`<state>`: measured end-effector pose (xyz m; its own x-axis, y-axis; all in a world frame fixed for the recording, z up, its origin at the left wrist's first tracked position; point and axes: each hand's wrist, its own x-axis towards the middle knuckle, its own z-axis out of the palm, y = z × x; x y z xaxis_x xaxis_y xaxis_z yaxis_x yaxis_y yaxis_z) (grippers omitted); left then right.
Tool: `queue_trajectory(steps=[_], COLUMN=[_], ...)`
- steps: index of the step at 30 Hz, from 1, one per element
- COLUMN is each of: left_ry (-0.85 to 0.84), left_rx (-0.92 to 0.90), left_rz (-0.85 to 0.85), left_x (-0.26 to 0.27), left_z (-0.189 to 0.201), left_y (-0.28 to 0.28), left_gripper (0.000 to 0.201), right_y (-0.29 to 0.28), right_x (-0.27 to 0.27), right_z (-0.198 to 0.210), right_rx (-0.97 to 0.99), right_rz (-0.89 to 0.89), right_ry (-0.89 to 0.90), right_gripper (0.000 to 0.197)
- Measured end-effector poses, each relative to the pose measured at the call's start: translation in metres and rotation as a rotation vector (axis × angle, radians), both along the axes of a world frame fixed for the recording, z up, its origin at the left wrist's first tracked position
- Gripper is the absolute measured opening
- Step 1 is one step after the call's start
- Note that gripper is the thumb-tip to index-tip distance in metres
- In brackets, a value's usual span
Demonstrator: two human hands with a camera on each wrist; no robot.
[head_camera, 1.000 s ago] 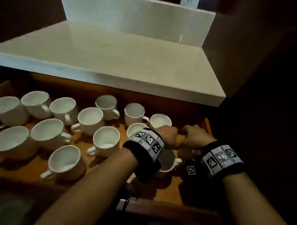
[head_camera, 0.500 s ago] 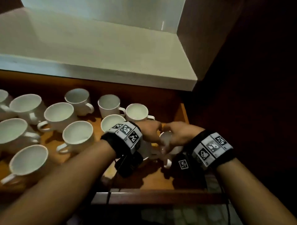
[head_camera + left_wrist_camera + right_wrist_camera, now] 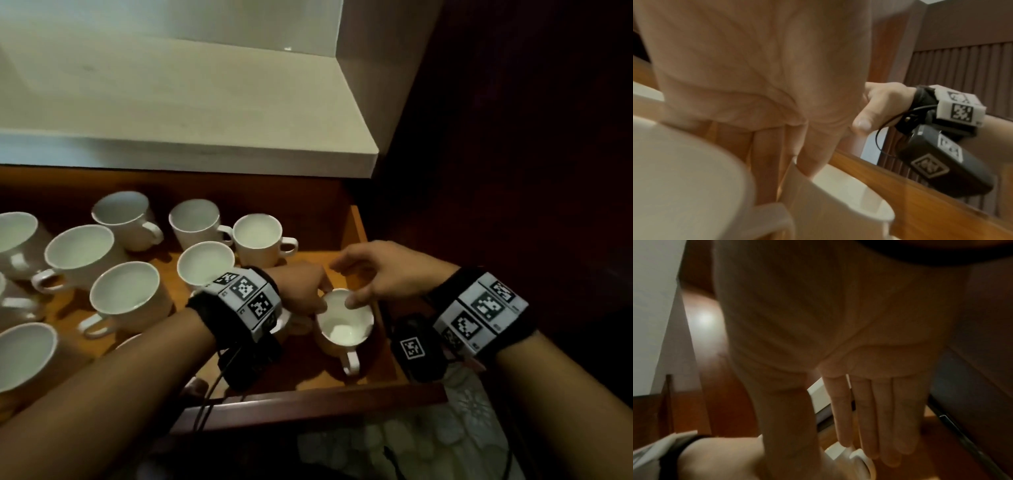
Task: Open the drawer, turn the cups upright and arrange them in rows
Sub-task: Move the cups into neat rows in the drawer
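The wooden drawer [image 3: 308, 407] stands pulled out, with several white cups upright inside. One small white cup [image 3: 346, 325] stands upright in the front right corner, handle toward me. My left hand [image 3: 318, 301] pinches its left rim; in the left wrist view a fingertip [image 3: 809, 162] dips inside the cup [image 3: 838, 203]. My right hand [image 3: 346, 284] hovers just above the cup's far rim, fingers [image 3: 869, 418] straight and holding nothing. Its thumb [image 3: 861, 123] sits apart from the rim.
More upright cups [image 3: 123, 298] fill the drawer's left and back, one [image 3: 257, 236] just behind my left wrist. A pale countertop [image 3: 171, 102] overhangs the drawer's rear. The drawer's right wall [image 3: 358, 226] is close beside the held cup. A dark panel rises on the right.
The cup that both hands held between them now stands upright on the drawer floor. My right hand has let go and opened above it; the left keeps the rim.
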<state>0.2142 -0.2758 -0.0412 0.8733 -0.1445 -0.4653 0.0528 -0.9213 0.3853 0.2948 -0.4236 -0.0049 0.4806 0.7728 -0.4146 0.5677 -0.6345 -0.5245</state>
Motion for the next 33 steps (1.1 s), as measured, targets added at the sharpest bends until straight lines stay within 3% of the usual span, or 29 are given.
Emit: queue_trajectory(steps=[7,13,21,27,31,33], left_ry=[0.026,0.028,0.103,-0.076,0.103,0.143], left_rx=[0.004,0.008,0.026,0.129,0.284,0.287], left_rz=[-0.044,-0.083,-0.093,0.042,0.099,0.139], left_x=[-0.003,-0.005,-0.005,-0.021,-0.046,-0.05], left_z=[0.001,0.0,0.005,0.03,0.017,0.008], left_y=[-0.006,-0.01,-0.006,0.038,0.048,0.049], left_gripper=[0.04,0.032,0.042,0.064,0.072,0.065], right_y=[0.003,0.007,0.016,0.029,0.044,0.053], right_x=[-0.01,-0.014,-0.014,-0.015,-0.024,-0.03], right_z=[-0.004,-0.005,-0.003,0.011,0.007,0.005], right_rx=[-0.201,-0.322,-0.345,-0.207,-0.245,-0.228], right_rz=[0.229,0.272,0.241,0.145,0.197,0.218], right_ry=[-0.209,-0.238,-0.179,-0.186,-0.162,-0.168], right_gripper=[0.077,0.068,0.068,0.07,0.066,0.062])
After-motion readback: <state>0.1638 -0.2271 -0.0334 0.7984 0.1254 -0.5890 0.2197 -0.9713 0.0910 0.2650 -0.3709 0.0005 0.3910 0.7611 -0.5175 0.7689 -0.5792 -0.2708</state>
